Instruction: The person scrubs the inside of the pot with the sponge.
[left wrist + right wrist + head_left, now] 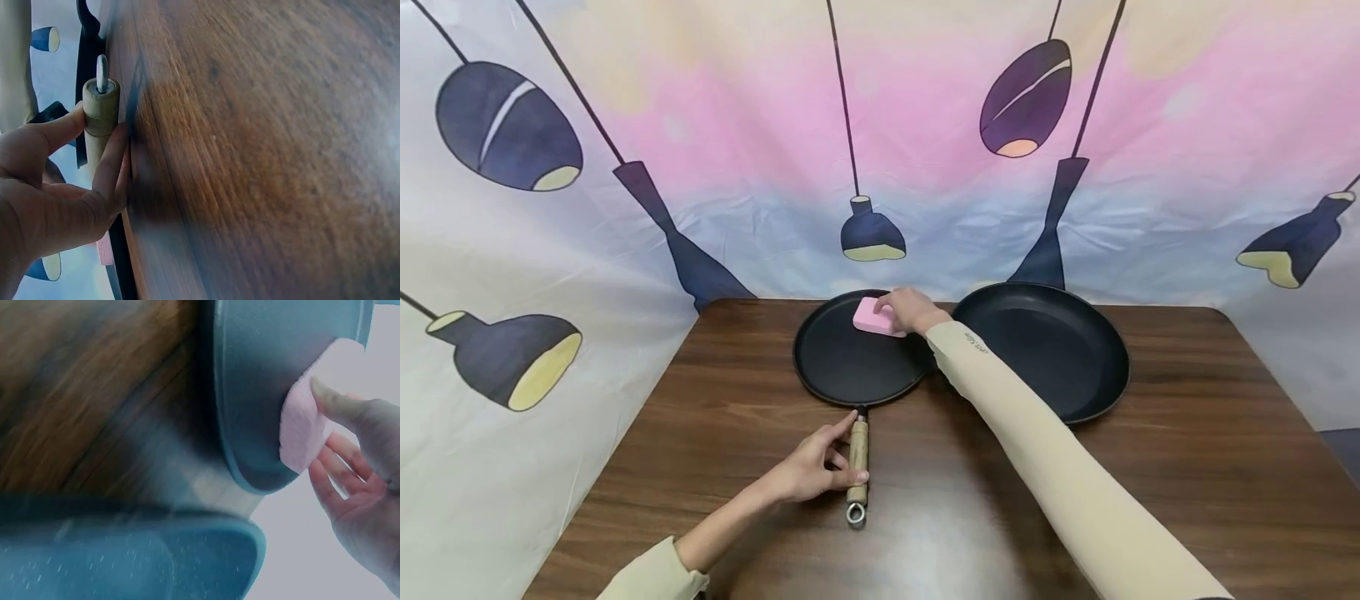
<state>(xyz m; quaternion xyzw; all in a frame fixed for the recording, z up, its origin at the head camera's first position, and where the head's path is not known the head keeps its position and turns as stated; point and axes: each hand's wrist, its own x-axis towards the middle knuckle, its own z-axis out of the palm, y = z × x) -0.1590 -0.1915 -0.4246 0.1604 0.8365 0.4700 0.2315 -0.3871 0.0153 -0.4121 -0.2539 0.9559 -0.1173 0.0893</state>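
Observation:
A flat black pan (850, 367) lies on the wooden table, its wooden handle (859, 454) pointing toward me. My left hand (812, 467) grips that handle between thumb and fingers; the left wrist view shows the handle's metal ring end (102, 74) sticking out past the thumb. Over at the pan's far right side, my right hand (912, 310) holds a pink sponge (872, 315) against the cooking surface. In the right wrist view the thumb lies on the sponge (306, 419) and the other fingers are at its far side.
Right of the flat pan stands a deeper black frying pan (1037, 342), partly covered by my right forearm. A printed cloth (760, 150) with painted lamps hangs behind the table's (1210, 467) back edge.

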